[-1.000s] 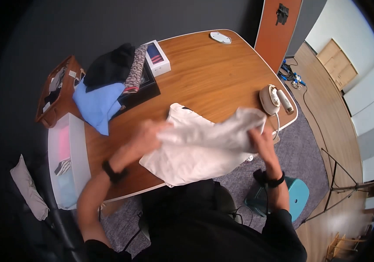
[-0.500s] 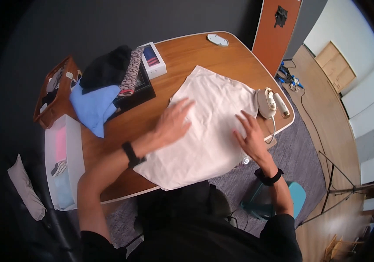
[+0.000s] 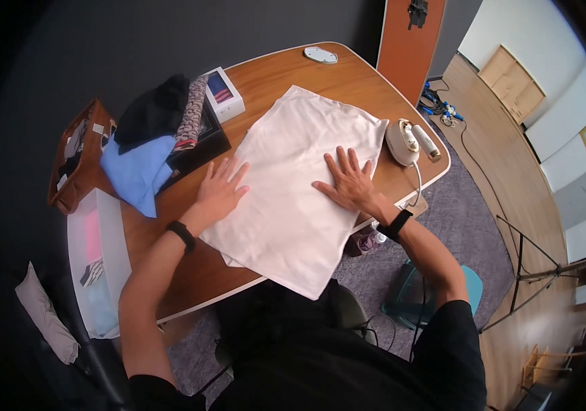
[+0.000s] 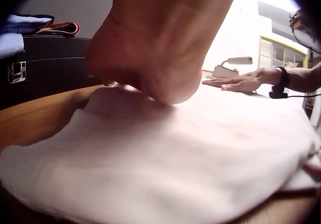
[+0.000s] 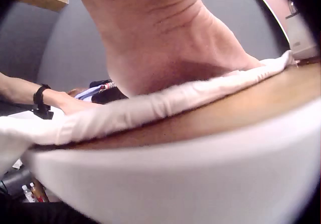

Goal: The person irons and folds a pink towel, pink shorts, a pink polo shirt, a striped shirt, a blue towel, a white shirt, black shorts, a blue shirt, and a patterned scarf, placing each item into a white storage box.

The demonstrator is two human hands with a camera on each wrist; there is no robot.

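A pale, whitish-pink piece of cloth (image 3: pixel 286 198) lies spread over the wooden table, its near corner hanging past the front edge. Near its left edge my left hand (image 3: pixel 220 192) rests on it, palm down with fingers spread. My right hand (image 3: pixel 348 181) lies flat on the cloth's right part, fingers spread too. In the left wrist view the heel of the left hand (image 4: pixel 165 78) presses on the cloth, and the right hand (image 4: pixel 241 82) lies flat beyond. The right wrist view shows the right hand (image 5: pixel 165 58) at the cloth's edge, close to the white table rim.
A white garment steamer (image 3: pixel 402 142) stands right of the cloth. Black box (image 3: pixel 204 147) with folded clothes on it, white box (image 3: pixel 228 103), brown basket (image 3: pixel 67 195) and white bin (image 3: pixel 118 267) line the left side. A teal stool (image 3: pixel 402 298) stands below right.
The cloth, earlier bunched and lifted in both hands, now lies spread out on the table. Both hands have let go of it and come down flat; the left hand has moved left.
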